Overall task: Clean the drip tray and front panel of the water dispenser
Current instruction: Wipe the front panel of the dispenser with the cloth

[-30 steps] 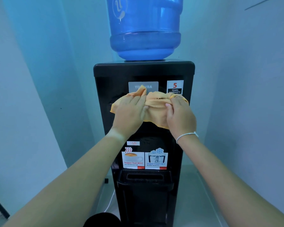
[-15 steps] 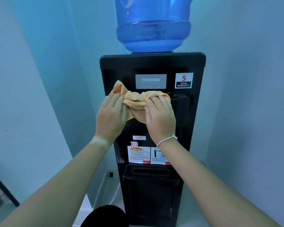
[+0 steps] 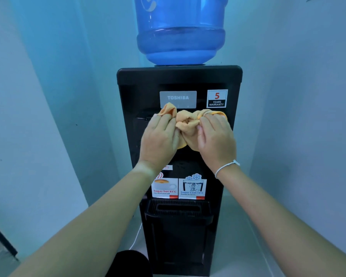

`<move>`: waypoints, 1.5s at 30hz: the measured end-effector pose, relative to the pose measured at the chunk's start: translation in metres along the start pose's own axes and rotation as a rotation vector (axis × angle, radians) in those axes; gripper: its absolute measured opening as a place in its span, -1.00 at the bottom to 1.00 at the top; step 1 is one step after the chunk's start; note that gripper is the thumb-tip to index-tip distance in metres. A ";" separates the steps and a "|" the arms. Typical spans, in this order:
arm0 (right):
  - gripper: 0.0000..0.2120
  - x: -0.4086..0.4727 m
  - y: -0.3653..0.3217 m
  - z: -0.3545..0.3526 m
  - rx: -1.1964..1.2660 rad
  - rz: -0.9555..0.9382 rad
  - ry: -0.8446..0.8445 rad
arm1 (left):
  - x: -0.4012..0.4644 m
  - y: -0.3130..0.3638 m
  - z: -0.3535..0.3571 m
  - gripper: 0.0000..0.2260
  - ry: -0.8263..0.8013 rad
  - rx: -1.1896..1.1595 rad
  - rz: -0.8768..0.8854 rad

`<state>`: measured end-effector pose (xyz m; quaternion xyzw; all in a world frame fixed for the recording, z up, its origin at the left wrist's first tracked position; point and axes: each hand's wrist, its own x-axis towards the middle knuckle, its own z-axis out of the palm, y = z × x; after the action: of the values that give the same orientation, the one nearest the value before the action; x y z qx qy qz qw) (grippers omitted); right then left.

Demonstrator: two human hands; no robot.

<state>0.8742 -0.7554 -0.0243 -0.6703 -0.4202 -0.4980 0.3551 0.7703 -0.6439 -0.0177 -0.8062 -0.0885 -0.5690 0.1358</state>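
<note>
A black water dispenser (image 3: 128, 92) stands in a corner with a blue bottle (image 3: 180, 31) on top. An orange cloth (image 3: 187, 121) is bunched against the front panel just below the grey brand plate (image 3: 178, 97). My left hand (image 3: 159, 139) presses the cloth's left part flat on the panel. My right hand (image 3: 217, 137) presses its right part, a white band on the wrist. The taps behind the hands are hidden. The black slotted drip tray (image 3: 178, 208) juts out lower down, below two stickers (image 3: 179, 188).
Pale blue walls (image 3: 48, 116) close in on both sides of the dispenser. A white cord (image 3: 135, 239) runs down at its lower left. A dark rounded object (image 3: 128, 263) shows at the bottom edge. A dark frame (image 3: 0, 236) sits at far left.
Both hands slid with the cloth leftwards across the panel, then back toward its middle. The cloth is now more bunched between them. The camera view shifted slightly.
</note>
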 end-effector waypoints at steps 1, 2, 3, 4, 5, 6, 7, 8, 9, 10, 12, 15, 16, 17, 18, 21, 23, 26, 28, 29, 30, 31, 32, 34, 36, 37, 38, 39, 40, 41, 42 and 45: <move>-0.80 -0.001 0.005 -0.002 -0.012 0.011 -0.009 | 0.002 0.005 0.000 -0.80 -0.007 0.002 0.015; -0.80 -0.001 0.008 -0.004 -0.018 0.013 -0.022 | 0.004 0.010 0.001 -0.81 -0.008 0.008 0.031; -0.79 -0.003 0.010 -0.006 -0.015 0.008 -0.032 | 0.003 0.012 0.001 -0.81 -0.012 0.020 0.041; -0.78 -0.005 0.010 -0.007 -0.006 0.001 -0.038 | 0.002 0.014 0.001 -0.79 -0.025 0.030 0.042; -0.78 -0.008 0.011 -0.008 0.007 0.003 -0.043 | -0.001 0.014 0.000 -0.75 -0.055 0.041 0.028; -0.76 -0.012 0.013 -0.007 0.017 0.029 -0.049 | -0.005 0.011 0.000 -0.71 -0.090 0.060 0.001; -0.73 -0.016 0.015 -0.007 0.020 0.075 -0.063 | -0.008 0.007 -0.001 -0.67 -0.125 0.086 -0.036; -0.68 -0.021 0.016 -0.006 0.021 0.129 -0.086 | -0.013 0.001 -0.002 -0.65 -0.159 0.115 -0.077; -0.64 -0.026 0.016 -0.004 0.023 0.173 -0.113 | -0.016 -0.004 -0.004 -0.63 -0.191 0.139 -0.110; -0.61 -0.032 0.015 -0.002 0.028 0.200 -0.142 | -0.019 -0.009 -0.004 -0.61 -0.216 0.152 -0.127; -0.58 -0.045 0.007 0.003 0.037 0.236 -0.191 | -0.025 -0.013 -0.003 -0.58 -0.239 0.160 -0.128; -0.57 -0.066 -0.007 0.011 0.007 0.256 -0.238 | -0.039 -0.014 0.001 -0.54 -0.265 0.164 -0.148; -0.57 -0.074 -0.009 0.014 -0.010 0.249 -0.251 | -0.047 -0.014 0.003 -0.52 -0.270 0.154 -0.169; -0.57 -0.083 -0.011 0.017 -0.029 0.236 -0.263 | -0.057 -0.015 0.004 -0.50 -0.281 0.144 -0.195; -0.56 -0.091 -0.013 0.020 -0.049 0.218 -0.273 | -0.068 -0.016 0.006 -0.48 -0.293 0.136 -0.224; -0.54 -0.114 -0.015 0.030 -0.113 0.157 -0.330 | -0.101 -0.018 0.011 -0.44 -0.327 0.106 -0.302; -0.54 -0.123 -0.017 0.033 -0.144 0.139 -0.362 | -0.112 -0.018 0.014 -0.44 -0.349 0.077 -0.334; -0.54 -0.128 -0.021 0.035 -0.161 0.117 -0.381 | -0.119 -0.017 0.017 -0.44 -0.363 0.044 -0.368; -0.54 -0.124 -0.030 0.037 -0.134 0.098 -0.382 | -0.120 -0.017 0.016 -0.42 -0.368 -0.021 -0.445; -0.54 -0.121 -0.036 0.040 -0.112 0.082 -0.385 | -0.120 -0.017 0.016 -0.41 -0.370 -0.065 -0.496; -0.54 -0.116 -0.043 0.043 -0.090 0.061 -0.384 | -0.120 -0.019 0.014 -0.41 -0.369 -0.105 -0.531; -0.55 -0.111 -0.051 0.047 -0.073 0.036 -0.384 | -0.119 -0.021 0.012 -0.41 -0.360 -0.144 -0.538; -0.55 -0.107 -0.058 0.051 -0.062 0.012 -0.381 | -0.118 -0.024 0.010 -0.42 -0.346 -0.192 -0.531; -0.56 -0.101 -0.071 0.058 -0.027 -0.009 -0.374 | -0.116 -0.033 0.006 -0.42 -0.338 -0.333 -0.562; -0.55 -0.099 -0.075 0.060 -0.002 -0.005 -0.378 | -0.110 -0.039 0.002 -0.43 -0.315 -0.554 -0.663; -0.55 -0.100 -0.074 0.060 -0.004 0.001 -0.383 | -0.106 -0.039 0.000 -0.44 -0.283 -0.659 -0.714; -0.55 -0.103 -0.072 0.059 -0.011 0.017 -0.386 | -0.101 -0.038 -0.001 -0.45 -0.244 -0.734 -0.763; -0.54 -0.107 -0.069 0.057 -0.018 0.056 -0.385 | -0.097 -0.035 -0.002 -0.43 -0.209 -0.780 -0.812; -0.54 -0.112 -0.066 0.054 -0.023 0.119 -0.379 | -0.093 -0.032 -0.001 -0.42 -0.182 -0.808 -0.846; -0.52 -0.116 -0.063 0.051 -0.023 0.194 -0.374 | -0.089 -0.027 0.000 -0.41 -0.164 -0.820 -0.862; -0.50 -0.120 -0.061 0.048 -0.013 0.265 -0.370 | -0.088 -0.022 0.002 -0.41 -0.156 -0.818 -0.853; -0.46 -0.121 -0.059 0.041 0.052 0.419 -0.363 | -0.091 -0.002 0.010 -0.40 -0.150 -0.786 -0.837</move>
<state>0.8169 -0.7213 -0.1483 -0.8113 -0.3419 -0.2747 0.3866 0.7482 -0.6372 -0.1066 -0.7305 -0.1912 -0.5059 -0.4171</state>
